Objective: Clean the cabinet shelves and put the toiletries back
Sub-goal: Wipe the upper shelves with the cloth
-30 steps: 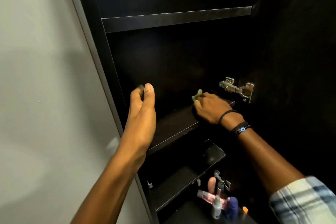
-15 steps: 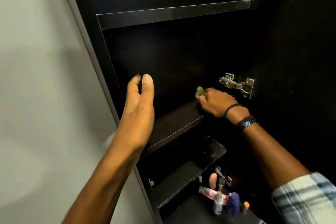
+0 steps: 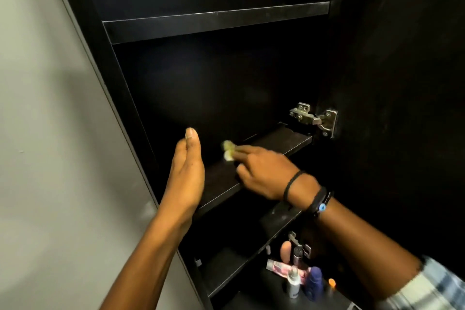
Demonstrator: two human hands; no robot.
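Observation:
A dark cabinet stands open in front of me with several bare black shelves. My right hand (image 3: 264, 173) lies on the middle shelf (image 3: 289, 141), gripping a small yellow-green cloth (image 3: 228, 150) that pokes out past the fingers near the shelf's left half. My left hand (image 3: 187, 173) is held edge-on with flat, empty fingers at the shelf's front left corner, just left of the cloth. Toiletries (image 3: 299, 277) stand at the bottom: a pink tube, a small grey spray bottle, a dark blue bottle.
The upper shelf (image 3: 216, 24) spans the cabinet above. A metal hinge (image 3: 314, 118) sits at the right end of the middle shelf, with the open door (image 3: 402, 83) beyond it. A grey wall (image 3: 50, 133) is on the left. A lower shelf (image 3: 226, 274) sits below.
My right hand has slid the cloth leftward along the middle shelf, from near the hinge toward my left hand. My left hand has stayed at the shelf's front left corner.

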